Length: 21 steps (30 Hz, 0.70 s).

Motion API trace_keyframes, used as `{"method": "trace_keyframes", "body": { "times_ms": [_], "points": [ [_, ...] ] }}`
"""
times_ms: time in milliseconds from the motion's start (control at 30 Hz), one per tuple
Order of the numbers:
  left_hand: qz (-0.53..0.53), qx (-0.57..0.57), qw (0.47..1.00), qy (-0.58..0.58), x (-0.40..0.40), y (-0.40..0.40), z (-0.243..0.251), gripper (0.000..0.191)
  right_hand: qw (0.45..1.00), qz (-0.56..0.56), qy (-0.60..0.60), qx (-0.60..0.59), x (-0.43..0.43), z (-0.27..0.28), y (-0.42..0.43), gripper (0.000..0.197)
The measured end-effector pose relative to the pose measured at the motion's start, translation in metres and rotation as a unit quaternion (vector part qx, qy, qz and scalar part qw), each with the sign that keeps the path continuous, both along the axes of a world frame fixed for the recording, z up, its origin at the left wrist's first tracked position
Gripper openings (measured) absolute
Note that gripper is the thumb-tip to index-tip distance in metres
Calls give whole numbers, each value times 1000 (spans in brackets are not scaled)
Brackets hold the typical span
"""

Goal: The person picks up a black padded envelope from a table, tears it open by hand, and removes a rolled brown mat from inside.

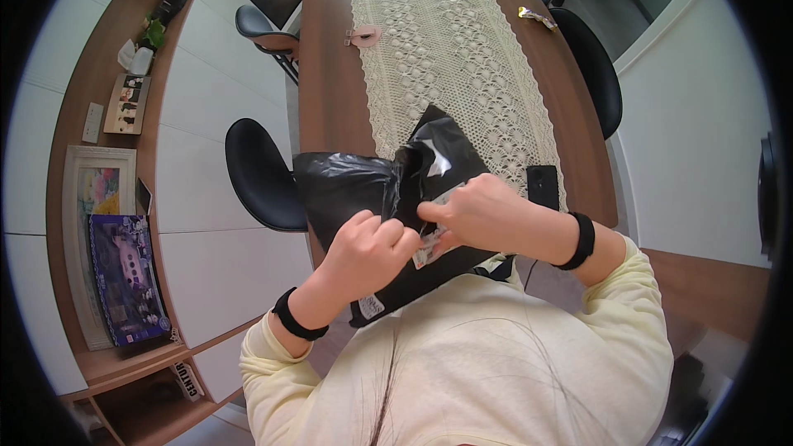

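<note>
A black plastic mailing bag [347, 183] lies at the near end of the table, torn open along its middle. White labels are stuck on it, one of them under my right hand. My left hand [373, 254] is closed on the torn plastic at the near side of the opening. On the other side of the tear, my right hand [474, 210] pinches the bag's edge beside the crumpled label [427, 254]. What is inside the dark opening cannot be made out. Each wrist wears a black band.
A cream lace runner [458, 62] covers the wooden table [334, 105]. On it lie a black flat device [542, 187] and a pink item [365, 36]; a shiny wrapper [538, 18] is near the right edge. Black chairs [263, 173] flank the table. At left, a shelf holds a purple box [129, 279].
</note>
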<state>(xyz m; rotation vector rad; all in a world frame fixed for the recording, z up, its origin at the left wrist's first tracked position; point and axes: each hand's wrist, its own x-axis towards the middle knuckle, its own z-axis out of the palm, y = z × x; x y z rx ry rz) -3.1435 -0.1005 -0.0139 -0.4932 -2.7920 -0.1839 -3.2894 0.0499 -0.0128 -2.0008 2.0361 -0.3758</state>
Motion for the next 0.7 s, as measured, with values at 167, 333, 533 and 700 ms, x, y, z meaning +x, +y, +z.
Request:
{"method": "trace_keyframes", "body": {
  "times_ms": [167, 333, 533, 700],
  "points": [
    [-60, 18, 998, 1, 8, 6, 26, 25, 983, 170, -58, 21, -2, 6, -4, 36],
    [-26, 49, 998, -21, 30, 2, 52, 31, 959, 222, -62, -168, -3, 22, 11, 30],
    [204, 136, 966, 81, 92, -44, 43, 15, 979, 74, -56, -182, -61, 16, 55, 27],
    [122, 232, 964, 30, 75, -53, 55, 7, 987, 54, -88, -122, -77, 8, 57, 23]
  ]
}}
